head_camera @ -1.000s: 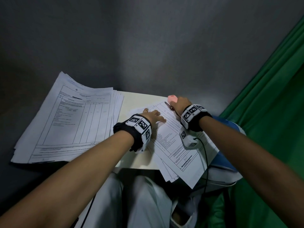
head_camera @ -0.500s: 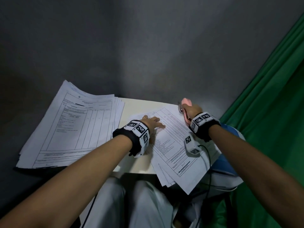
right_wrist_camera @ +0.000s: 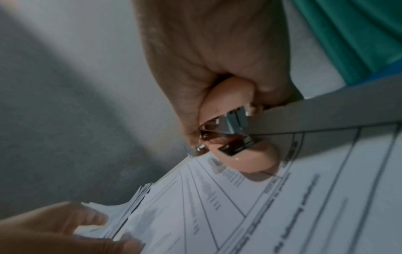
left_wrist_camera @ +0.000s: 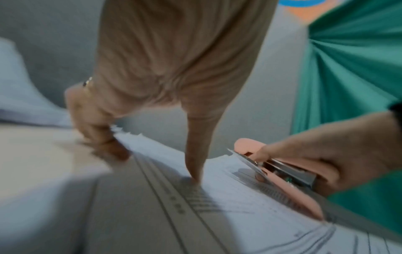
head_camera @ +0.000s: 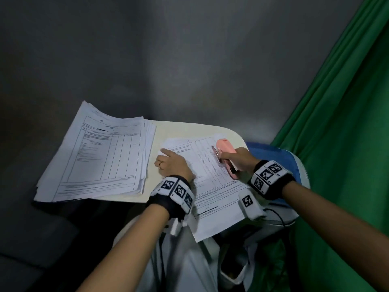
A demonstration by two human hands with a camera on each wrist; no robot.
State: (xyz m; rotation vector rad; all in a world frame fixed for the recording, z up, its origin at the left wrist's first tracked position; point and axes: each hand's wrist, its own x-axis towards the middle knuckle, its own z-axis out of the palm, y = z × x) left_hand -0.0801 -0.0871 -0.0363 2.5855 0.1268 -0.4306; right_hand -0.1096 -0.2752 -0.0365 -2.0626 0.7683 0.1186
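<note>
A small stack of printed forms [head_camera: 214, 190] lies askew on the cream table [head_camera: 185, 131] and hangs over its near edge. My left hand [head_camera: 169, 160] sits at the stack's far left corner, fingers curled round the corner edges [left_wrist_camera: 97, 137] and thumb [left_wrist_camera: 194, 168] pressing on the top sheet. My right hand [head_camera: 240, 159] grips a pink stapler [head_camera: 226, 149] over the stack's right side. The stapler [left_wrist_camera: 289, 189] has its mouth agape, its base resting on the top sheet [right_wrist_camera: 282, 214]. In the right wrist view the stapler [right_wrist_camera: 250, 161] fills my fist [right_wrist_camera: 217, 51].
A thick pile of similar forms [head_camera: 101, 157] covers the table's left part and juts past its edges. A green curtain [head_camera: 336, 144] hangs close on the right, with a blue and white object [head_camera: 273, 154] under my right wrist. Grey walls close in behind.
My right hand has brought the stapler from the stack's far edge nearer, down onto its right side. My left hand slid from lying flat to the far left corner.
</note>
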